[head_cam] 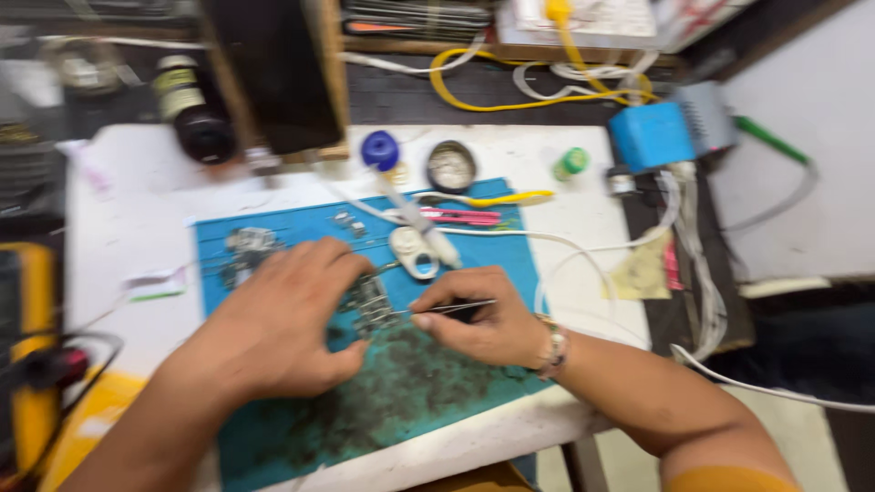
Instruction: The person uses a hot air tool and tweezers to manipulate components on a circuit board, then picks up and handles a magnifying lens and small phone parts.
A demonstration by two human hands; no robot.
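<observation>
1. The hands meet over the middle of a blue work mat (273,428) on the white bench (128,228). The left hand (273,333) lies curled, fingers pressed down on a small circuit board (369,305); how it grips beneath is hidden.
2. The circuit board sits on the mat between both hands, partly covered by the left fingers. It looks light, thin and stiff, with tiny raised parts that would likely be fragile; its bare edges seem the safest place to hold it.
3. The right hand (488,323) pinches slim metal tweezers (451,308) between thumb and fingers, tips pointing left at the board. They look rigid, fine and probably slippery; the grip sits mid-shaft.
4. Behind them lie a white oval case (415,252), a pink-handled tool (465,217) and a yellow-handled tool (510,196).
5. Further right stands a blue box (652,135) with white cables (693,255) trailing down.
</observation>
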